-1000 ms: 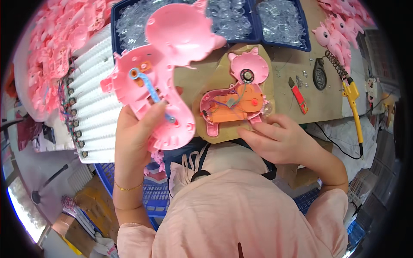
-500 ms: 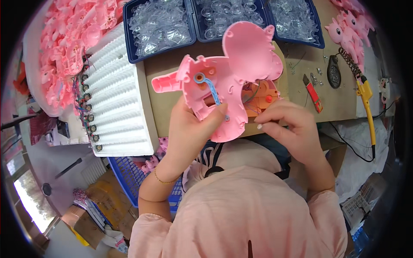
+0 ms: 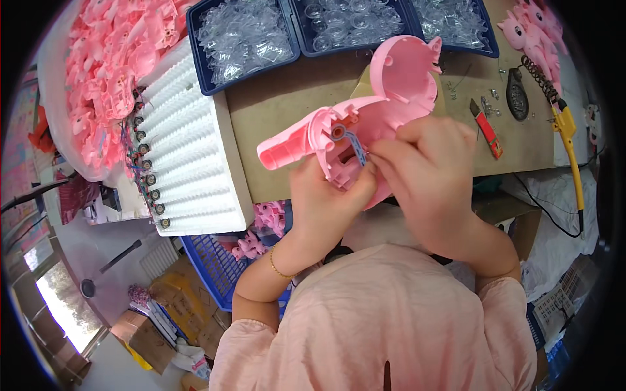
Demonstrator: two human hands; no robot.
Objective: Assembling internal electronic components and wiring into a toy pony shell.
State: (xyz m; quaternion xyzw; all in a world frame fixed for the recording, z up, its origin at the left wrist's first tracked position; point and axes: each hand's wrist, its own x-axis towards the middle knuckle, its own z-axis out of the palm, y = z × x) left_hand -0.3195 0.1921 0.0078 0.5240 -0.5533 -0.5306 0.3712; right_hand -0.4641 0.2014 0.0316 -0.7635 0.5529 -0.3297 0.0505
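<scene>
My left hand (image 3: 329, 202) grips an open pink plastic toy shell (image 3: 401, 72) by its lower edge, the thumb lying over the hollow inside. The shell is tilted above the table, its rounded head part to the upper right and a stubby hollow part to the left. Inside it sits a blue lever (image 3: 354, 146) with a ring at one end, and some orange shows behind the ring. My right hand (image 3: 427, 176) reaches over the shell, thumb and forefinger pinched beside the lever, close to my left thumb. What is between those fingertips is too small to name.
Blue bins (image 3: 212, 83) of clear plastic parts line the back. A white ribbed foam tray (image 3: 202, 150) and a pink heap (image 3: 98, 85) are left. To the right lie a red cutter (image 3: 488, 135), loose screws (image 3: 488, 106), a black oval object (image 3: 517, 94) and a yellow-handled tool (image 3: 566, 130).
The shell has turned and shifted right, its inside now more edge-on. My right hand has moved left and up, from beside the shell to inside it. The view has shifted slightly.
</scene>
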